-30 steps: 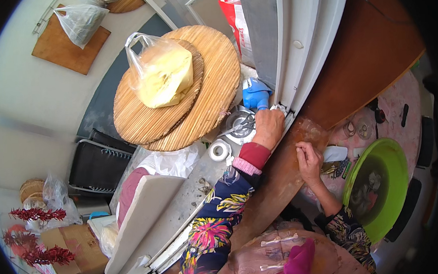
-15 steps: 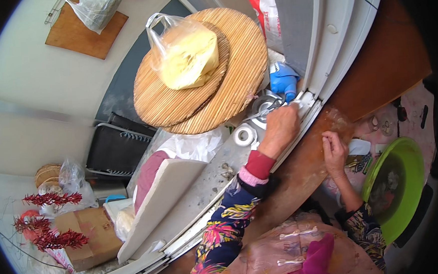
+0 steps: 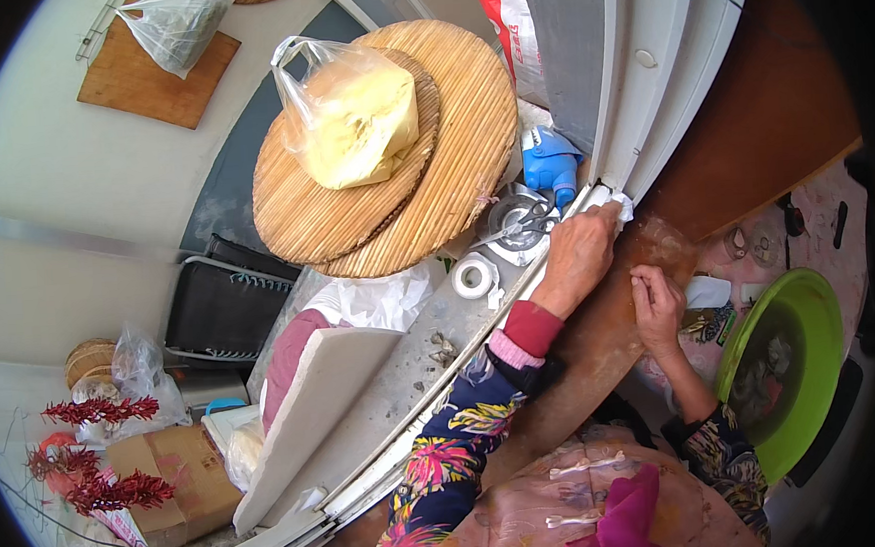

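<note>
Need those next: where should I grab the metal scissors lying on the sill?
Probably by the looped handles of the metal scissors, coming from the window-frame side near the left hand; the blades point away toward the round woven trays.

The left hand covers most of the white cloth in its grip, the round woven trays hide part of the scissors at their five o'clock, the green basin's contents are too murky to tell, and the red bag is cut off at twelve o'clock.
</note>
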Demonstrator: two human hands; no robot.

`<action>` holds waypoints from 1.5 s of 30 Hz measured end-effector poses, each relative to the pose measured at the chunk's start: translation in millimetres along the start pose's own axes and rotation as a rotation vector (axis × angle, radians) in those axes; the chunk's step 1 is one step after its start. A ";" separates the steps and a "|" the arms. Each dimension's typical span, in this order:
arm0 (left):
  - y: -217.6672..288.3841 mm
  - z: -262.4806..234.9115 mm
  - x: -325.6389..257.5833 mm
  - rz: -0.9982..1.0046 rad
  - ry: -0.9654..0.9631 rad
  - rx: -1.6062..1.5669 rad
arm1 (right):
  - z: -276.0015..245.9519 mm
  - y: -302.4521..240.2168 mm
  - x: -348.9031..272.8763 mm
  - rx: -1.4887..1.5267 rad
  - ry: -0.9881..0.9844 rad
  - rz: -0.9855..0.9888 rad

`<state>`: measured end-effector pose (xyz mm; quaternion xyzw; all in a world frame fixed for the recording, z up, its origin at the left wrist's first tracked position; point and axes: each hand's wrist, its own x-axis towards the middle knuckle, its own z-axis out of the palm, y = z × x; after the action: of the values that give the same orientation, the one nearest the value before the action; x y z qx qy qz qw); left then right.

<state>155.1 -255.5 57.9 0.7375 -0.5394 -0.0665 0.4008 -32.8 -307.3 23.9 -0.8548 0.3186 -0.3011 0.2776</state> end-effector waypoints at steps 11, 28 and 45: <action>8.7 33.9 17.8 -0.002 -0.181 0.385 | -1.3 -2.8 2.4 -0.022 -0.008 -0.058; -2.0 29.0 8.6 0.027 0.066 0.099 | -0.9 -3.1 4.0 0.001 -0.028 -0.057; 7.8 39.9 -0.1 -0.116 0.109 0.043 | 0.4 0.4 4.8 0.022 -0.019 -0.073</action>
<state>128.1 -276.8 36.2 0.7785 -0.4746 -0.0374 0.4091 -29.7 -310.8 25.0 -0.8655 0.2814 -0.3065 0.2788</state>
